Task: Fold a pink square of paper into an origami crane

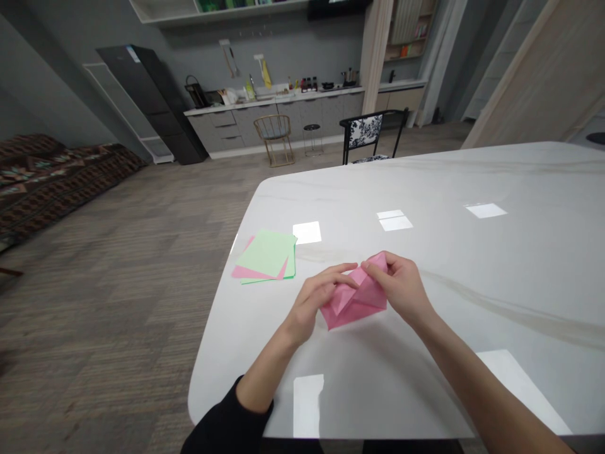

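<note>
White marble surface [477, 277] with paper squares [265, 255] at left, kitchen counter [274, 107] far off; left grip [314, 299] and right grip [397, 284] pinch folded pink paper [354, 306].

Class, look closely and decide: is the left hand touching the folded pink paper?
Touching: the head view shows the left hand with its fingers resting on the folded pink paper.

Left hand [317, 299] and right hand [397, 284] hold folded pink paper [354, 302] on a marble table [472, 284] near green sheets [267, 252]
</note>
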Motion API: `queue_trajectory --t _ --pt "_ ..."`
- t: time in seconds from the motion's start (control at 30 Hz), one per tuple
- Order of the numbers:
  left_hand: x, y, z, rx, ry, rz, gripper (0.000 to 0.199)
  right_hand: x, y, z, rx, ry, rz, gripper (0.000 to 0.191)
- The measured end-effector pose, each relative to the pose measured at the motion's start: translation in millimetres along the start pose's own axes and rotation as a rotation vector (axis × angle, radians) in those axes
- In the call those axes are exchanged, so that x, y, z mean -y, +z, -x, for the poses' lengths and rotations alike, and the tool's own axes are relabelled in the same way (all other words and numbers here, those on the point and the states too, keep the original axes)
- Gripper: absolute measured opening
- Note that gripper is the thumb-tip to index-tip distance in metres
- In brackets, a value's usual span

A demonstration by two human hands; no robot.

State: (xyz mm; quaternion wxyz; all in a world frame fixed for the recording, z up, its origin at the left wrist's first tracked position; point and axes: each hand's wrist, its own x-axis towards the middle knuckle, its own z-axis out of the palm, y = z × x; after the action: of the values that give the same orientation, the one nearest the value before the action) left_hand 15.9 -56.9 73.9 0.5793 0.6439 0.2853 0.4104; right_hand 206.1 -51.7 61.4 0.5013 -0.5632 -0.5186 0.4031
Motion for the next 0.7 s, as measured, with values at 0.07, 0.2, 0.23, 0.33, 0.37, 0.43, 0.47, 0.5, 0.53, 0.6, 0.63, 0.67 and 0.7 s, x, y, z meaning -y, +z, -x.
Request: queue_trajectory --t 0.07,0.2,0.23,0.33,0.37,0.43,0.47,0.5,0.53,0.6,0.63,0.67,0.7 --pt "5 -1.5 -4 -0.103 -0.144 0.135 0.035 2 1 1 0.083 -0.015 0.004 0.023" --pt "17 -2.4 -9 -0.092 -0.327 0.109 0.028 7 1 4 0.179 -0.053 0.024 0.022" --pt "18 -2.4 -9 -0.074 -0.349 0.102 0.029 8 0 5 0.191 -0.050 0.021 0.022" --pt "16 -2.3 -7 -0.034 -0.386 0.079 0.036 9 0 6 0.217 -0.021 0.001 0.022" --pt "15 -2.3 -7 -0.023 -0.387 0.071 0.039 10 0 6 0.221 -0.007 -0.003 0.022" --pt "12 -2.2 -6 -0.007 -0.372 0.058 0.043 10 0 6 0.220 0.024 -0.005 0.023" --pt "11 -2.1 -6 -0.006 -0.364 0.052 0.044 9 1 6 0.216 0.041 -0.007 0.024" --pt "11 -2.0 -6 -0.008 -0.359 0.048 0.044 9 1 5 0.211 0.057 -0.012 0.025" --pt "11 -1.7 -5 -0.013 -0.357 0.043 0.044 9 2 5 0.206 0.072 -0.016 0.025" --pt "12 -0.9 -5 -0.039 -0.364 0.037 0.042 9 3 5 0.195 0.092 -0.024 0.025" --pt "12 -0.4 -5 -0.060 -0.369 0.035 0.040 9 4 6 0.192 0.095 -0.028 0.025" --pt "12 0.2 -5 -0.081 -0.373 0.039 0.036 9 5 6 0.193 0.092 -0.030 0.025" --pt "13 0.8 -5 -0.099 -0.375 0.052 0.031 9 6 7 0.198 0.085 -0.030 0.026"
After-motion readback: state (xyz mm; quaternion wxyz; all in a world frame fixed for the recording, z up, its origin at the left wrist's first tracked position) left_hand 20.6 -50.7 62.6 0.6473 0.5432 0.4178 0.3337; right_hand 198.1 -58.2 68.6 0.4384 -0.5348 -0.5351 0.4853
